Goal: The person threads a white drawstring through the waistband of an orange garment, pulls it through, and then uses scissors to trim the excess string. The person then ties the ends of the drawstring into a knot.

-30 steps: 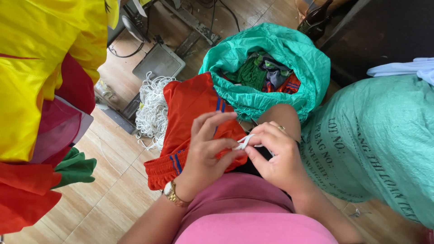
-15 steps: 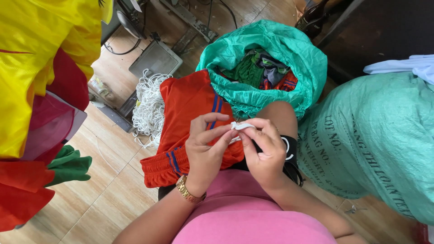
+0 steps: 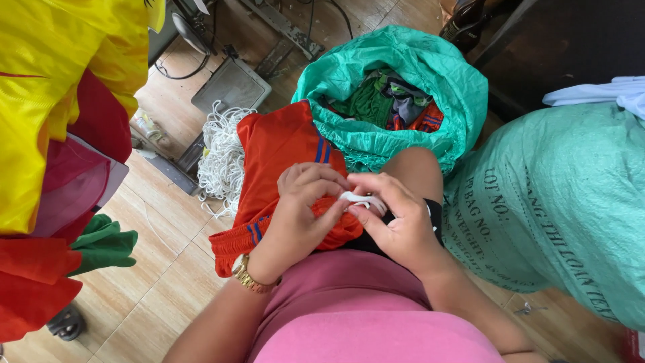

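Nearest the camera, above the person's pink top, both hands meet over the lap. The left hand (image 3: 299, 215), with a gold wristwatch (image 3: 248, 275) on its wrist, is curled with its fingers pressed onto a bunched fold of the orange sports shorts with blue side stripes (image 3: 279, 158), which drape from the lap out toward the floor. The right hand (image 3: 396, 222) pinches a short length of white cord (image 3: 356, 199) between thumb and fingertips, right at the gathered edge of the shorts. Compared with a second ago, the hands have drawn closer together and lower on the cloth, and the cord now shows between them, so the work at the waistband appears to be moving along.

Beyond the shorts lies a loose heap of white cords (image 3: 222, 158) on the wooden floor (image 3: 154, 269). Farther out stands an open green woven sack (image 3: 403, 101) stuffed with mixed garments, and to its right a second, fuller green sack (image 3: 564, 208). Yellow and red garments (image 3: 60, 101) hang at the left.
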